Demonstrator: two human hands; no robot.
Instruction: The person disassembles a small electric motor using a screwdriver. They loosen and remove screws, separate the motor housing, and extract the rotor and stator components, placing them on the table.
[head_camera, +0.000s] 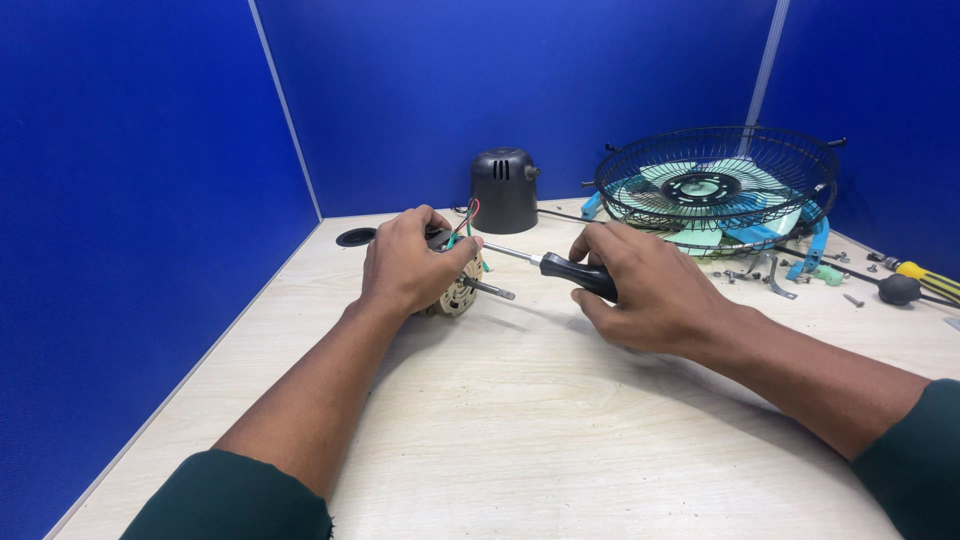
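1. Motor (458, 292): small fan motor with a brass-coloured laminated body, lying on the tabletop (520, 420) left of centre; its steel shaft (490, 290) points to the right and slightly toward the viewer, so the long axis runs roughly across the view.
2. Left hand (408, 262): clamped over the top of the motor, fingers curled around its far side, holding it steady; red and green wires (466, 222) rise from behind the knuckles.
3. Screwdriver (545, 265): black handle, thin metal shank; it lies nearly horizontal, tip aimed leftward into the motor's upper face just beside the left thumb, above the shaft and almost parallel to it.
4. Right hand (645, 285): closed around the screwdriver handle, to the right of the motor and a little apart from it; only the shank bridges the gap.
5. Surroundings: black motor cover (503, 188) standing behind; wire fan guard (717, 180) with pale green blade at far right; loose screws (790, 272) and a yellow-handled tool (925, 278) near the right edge.
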